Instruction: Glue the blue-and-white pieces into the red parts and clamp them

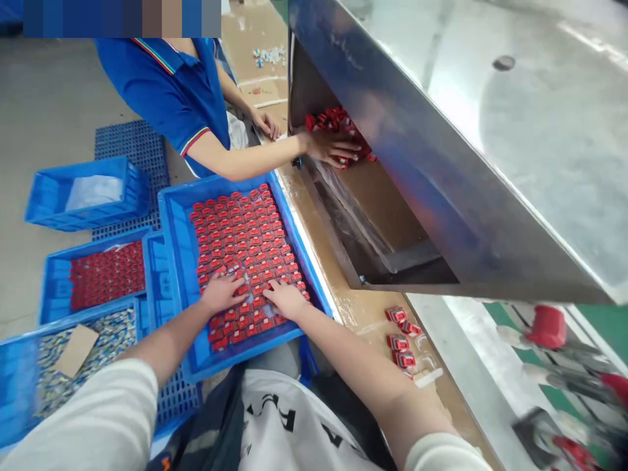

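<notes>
A blue crate in front of me holds rows of small red plastic parts, packed close together; they look like toy car bodies. My left hand rests on the parts left of the middle, fingers stretched out, near some clear plastic film. To its right, my right hand lies on the same layer with its fingers apart. Neither hand visibly grips a part, though the undersides of the fingers are hidden.
A co-worker's hand touches a pile of red parts inside the metal machine housing. More red parts lie on the bench at right, beside a conveyor. Other blue crates stand on the left.
</notes>
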A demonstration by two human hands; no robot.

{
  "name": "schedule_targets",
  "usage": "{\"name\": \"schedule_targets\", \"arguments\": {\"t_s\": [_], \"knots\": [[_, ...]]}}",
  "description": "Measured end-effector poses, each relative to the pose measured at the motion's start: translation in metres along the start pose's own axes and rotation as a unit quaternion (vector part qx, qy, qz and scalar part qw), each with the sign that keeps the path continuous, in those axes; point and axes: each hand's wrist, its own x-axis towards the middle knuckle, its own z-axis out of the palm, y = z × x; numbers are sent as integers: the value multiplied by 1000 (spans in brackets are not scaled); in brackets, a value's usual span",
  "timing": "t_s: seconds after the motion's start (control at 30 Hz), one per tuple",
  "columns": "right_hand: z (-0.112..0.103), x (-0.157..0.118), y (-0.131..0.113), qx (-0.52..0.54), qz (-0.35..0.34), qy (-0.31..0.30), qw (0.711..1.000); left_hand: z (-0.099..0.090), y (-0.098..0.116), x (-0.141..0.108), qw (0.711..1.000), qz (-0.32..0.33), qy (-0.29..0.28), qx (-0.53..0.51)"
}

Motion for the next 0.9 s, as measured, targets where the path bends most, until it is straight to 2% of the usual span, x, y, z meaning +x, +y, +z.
{"name": "schedule_targets", "arguments": {"t_s": [0.1,0.2,0.3,0.4,0.47,0.53,0.63,0.7,0.73,0.77,0.8,0.87,0.9], "knots": [[-5,1,-3,27,17,-43,999,-7,-14,7,997,48,-60,-33],[-6,9,-12,27,57,-97,993,-8,-22,13,991,57,-111,-40],[-7,20,-16,29,87,-113,989,-7,-24,18,989,69,-123,-35],[-8,22,-10,66,88,-118,987,-9,-27,23,987,83,-132,-28],[-9,17,-2,109,111,-96,983,-14,-29,25,987,86,-133,-30],[-7,9,5,165,162,-44,972,-17,-32,23,989,59,-124,-57],[-2,-2,8,269,261,84,923,-20,-33,15,987,-11,-95,-128],[0,-3,1,376,310,180,855,-25,-28,9,976,-59,-57,-203],[0,-1,-4,450,324,226,801,-32,-22,8,960,-85,-32,-264],[-2,3,-9,538,326,272,728,-41,-13,9,933,-112,-4,-342],[-7,7,-14,627,314,319,638,-54,-1,14,892,-136,20,-430],[-25,13,-14,763,258,418,419,-91,36,36,789,-150,48,-593],[-39,14,-8,797,222,467,310,-114,60,53,744,-137,48,-652]]}}
